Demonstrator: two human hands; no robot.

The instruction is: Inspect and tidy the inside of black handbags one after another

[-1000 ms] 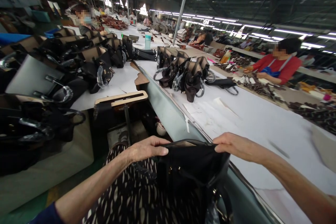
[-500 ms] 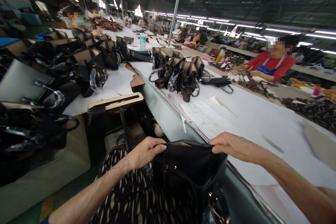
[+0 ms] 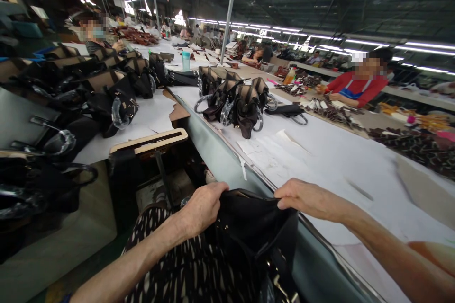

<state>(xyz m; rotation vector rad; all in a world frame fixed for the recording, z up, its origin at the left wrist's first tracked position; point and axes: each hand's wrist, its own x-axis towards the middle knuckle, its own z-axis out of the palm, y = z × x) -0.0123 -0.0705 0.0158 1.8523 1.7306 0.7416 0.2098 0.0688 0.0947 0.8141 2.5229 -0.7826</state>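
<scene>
A black handbag (image 3: 256, 227) hangs over my lap, its top edge held between my two hands. My left hand (image 3: 204, 206) is closed on the left end of that edge, fingers curled around it. At the right end, my right hand (image 3: 296, 196) pinches the edge between thumb and fingers. Gold-coloured metal fittings show on the bag's front and lower down, where a handle partly appears. The bag's bottom runs into shadow against my patterned clothing, and its inside is mostly hidden.
Several black bags (image 3: 121, 94) with plastic-wrapped handles crowd the left table. More bags (image 3: 245, 104) stand on the white-covered table (image 3: 295, 165) ahead. A narrow padded frame (image 3: 149, 141) on a post juts out at left. A co-worker in red (image 3: 366, 83) sits across the table.
My left hand has turned and curled further over the bag's edge. The bag's opening looks narrower, and its left side is drawn inward. The camera view has shifted slightly right.
</scene>
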